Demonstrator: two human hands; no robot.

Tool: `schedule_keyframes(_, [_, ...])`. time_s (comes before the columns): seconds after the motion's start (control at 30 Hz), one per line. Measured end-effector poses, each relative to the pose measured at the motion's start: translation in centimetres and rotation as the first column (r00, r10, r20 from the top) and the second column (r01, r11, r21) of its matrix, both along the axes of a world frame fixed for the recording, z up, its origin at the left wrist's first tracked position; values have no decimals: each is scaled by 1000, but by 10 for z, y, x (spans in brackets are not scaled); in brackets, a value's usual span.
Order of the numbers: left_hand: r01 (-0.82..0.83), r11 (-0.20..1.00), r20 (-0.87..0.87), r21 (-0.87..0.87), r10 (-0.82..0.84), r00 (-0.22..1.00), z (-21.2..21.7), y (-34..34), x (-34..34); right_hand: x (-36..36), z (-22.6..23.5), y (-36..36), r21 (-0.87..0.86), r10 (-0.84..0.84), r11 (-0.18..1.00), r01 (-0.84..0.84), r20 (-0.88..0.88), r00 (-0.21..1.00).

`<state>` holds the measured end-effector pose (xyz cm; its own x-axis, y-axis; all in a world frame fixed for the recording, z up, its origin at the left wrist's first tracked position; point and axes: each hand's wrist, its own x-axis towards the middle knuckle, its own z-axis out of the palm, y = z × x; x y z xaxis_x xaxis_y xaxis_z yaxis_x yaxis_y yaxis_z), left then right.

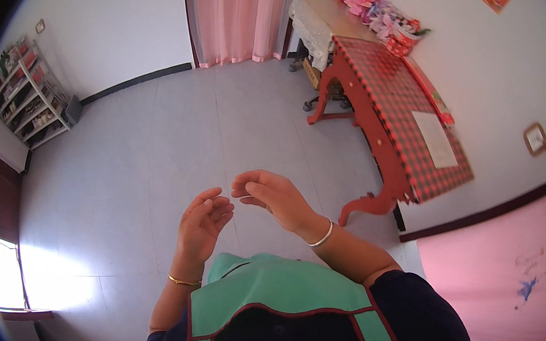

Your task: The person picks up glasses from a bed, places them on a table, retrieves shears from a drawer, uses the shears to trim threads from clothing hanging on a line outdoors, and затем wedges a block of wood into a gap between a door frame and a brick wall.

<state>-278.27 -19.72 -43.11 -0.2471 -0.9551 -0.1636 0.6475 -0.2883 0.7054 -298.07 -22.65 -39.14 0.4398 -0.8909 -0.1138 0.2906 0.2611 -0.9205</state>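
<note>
My left hand is raised in front of my green apron, its fingers loosely curved and apart, with nothing in them. A thin gold bracelet circles that wrist. Close by on the right, my right hand reaches across toward the left one, palm turned inward and fingers slightly bent. It is open too and holds nothing visible. A silver bangle sits on the right wrist. A small gap separates the fingertips of both hands, and grey floor tiles show beneath them.
A red carved table with a checked cloth and a paper sheet stands along the right wall. Behind it is a cloth-covered desk, with wrapped bouquets nearby. A shelf rack stands far left; pink curtains hang in a doorway.
</note>
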Motion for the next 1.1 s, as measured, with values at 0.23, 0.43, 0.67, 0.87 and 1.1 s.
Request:
schedule_keyframes(0.23, [39, 999, -77, 37, -36, 996, -38, -240, 41, 28, -37, -228, 22, -95, 995, 96, -12, 995])
schedule_keyframes(0.43, [220, 975, -22, 15, -220, 975, -12, -473, 31, 14, -29, -407, 10, -326, 945, 327, -26, 945])
schedule_keyframes(0.67, [462, 887, -72, 2, -461, 884, -32, -704, -47, -35, -55, -598, 33, -469, 883, 468, 13, 883])
schedule_keyframes(0.87, [475, 874, -18, 100, -476, 879, -32, -871, -96, -86, -63, -785, 78, -518, 854, 514, 62, 853])
schedule_keyframes(1.1, [518, 839, -65, 164, -515, 855, -65, -1072, -156, -138, -101, -978, 119, -542, 832, 542, -42, 840])
